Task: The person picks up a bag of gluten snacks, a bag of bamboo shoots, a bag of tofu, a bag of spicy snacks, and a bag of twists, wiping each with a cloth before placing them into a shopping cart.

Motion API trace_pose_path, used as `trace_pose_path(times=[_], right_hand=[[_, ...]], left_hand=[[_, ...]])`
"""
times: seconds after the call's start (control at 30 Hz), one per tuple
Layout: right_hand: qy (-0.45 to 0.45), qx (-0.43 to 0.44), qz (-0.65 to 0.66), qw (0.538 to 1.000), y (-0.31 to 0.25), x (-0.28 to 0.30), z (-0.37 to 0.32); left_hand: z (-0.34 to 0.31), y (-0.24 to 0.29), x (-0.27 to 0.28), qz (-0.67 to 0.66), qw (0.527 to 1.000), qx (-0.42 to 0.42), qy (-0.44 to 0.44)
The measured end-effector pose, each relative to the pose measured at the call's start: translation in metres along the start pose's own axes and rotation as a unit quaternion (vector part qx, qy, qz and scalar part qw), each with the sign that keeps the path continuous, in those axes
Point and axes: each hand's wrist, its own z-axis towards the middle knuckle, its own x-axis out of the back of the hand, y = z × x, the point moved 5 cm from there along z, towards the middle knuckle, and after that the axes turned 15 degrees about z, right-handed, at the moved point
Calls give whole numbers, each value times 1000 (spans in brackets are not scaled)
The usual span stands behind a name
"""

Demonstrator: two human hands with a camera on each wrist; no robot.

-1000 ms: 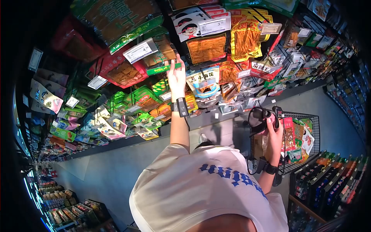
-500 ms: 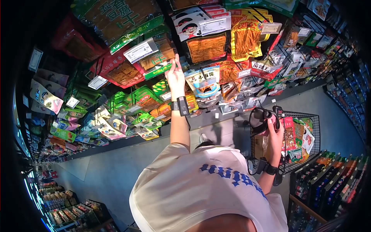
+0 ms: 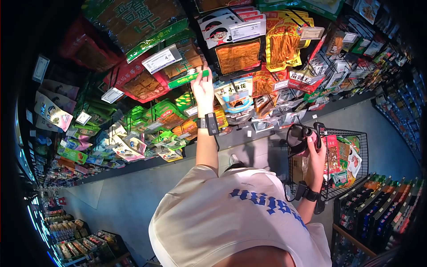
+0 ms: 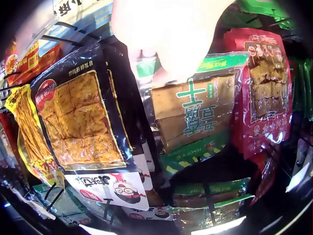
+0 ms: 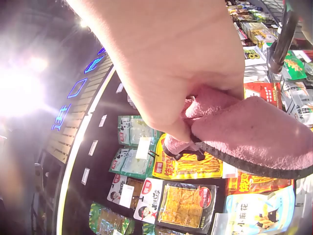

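My left hand (image 3: 203, 93) is raised to the hanging snack packets, its fingers at the lower corner of a green-edged packet (image 3: 186, 58). In the left wrist view the overexposed hand (image 4: 168, 34) pinches the edge of this packet (image 4: 195, 110) of brown slabs. A black packet (image 4: 80, 122) hangs beside it, and a red packet (image 4: 267, 88) on the other side. Down by the cart, my right hand (image 3: 316, 158) grips a pink and dark item (image 3: 303, 137). The right wrist view shows the hand (image 5: 171, 58) curled round its fuzzy pink material (image 5: 254, 132).
A black wire cart (image 3: 367, 162) holding several packets stands on the right. Rows of hanging snacks, with price tags (image 3: 163, 58) sticking out, run across the front. Stocked shelves (image 3: 373, 218) stand at the lower right, and another display (image 3: 84, 244) at the lower left.
The green-edged packet has shifted and changed its tilt at my left fingers, which have moved slightly and curled more. The right hand and its item have stayed nearly still.
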Motion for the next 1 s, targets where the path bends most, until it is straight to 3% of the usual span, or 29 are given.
trace_pose_path(times=[0.17,0.23,0.37,0.63,0.83,1.0], right_hand=[[-11,9,-11,1000,1,3,1],[-17,15,-20,1000,1,3,1],[-15,13,-24,1000,2,6,3],[-15,11,-32,999,6,9,5],[-24,18,-43,999,3,6,6],[-21,1,-25,999,-1,-1,3]], left_hand=[[-7,1,-17,25,1000,-13,-13],[-3,-4,-11,-41,999,28,4],[-6,-4,-19,-41,999,32,-15],[-8,-8,-17,29,998,0,-60],[0,-9,-7,-10,1000,-1,-10],[11,-1,5,-24,999,-7,-30]])
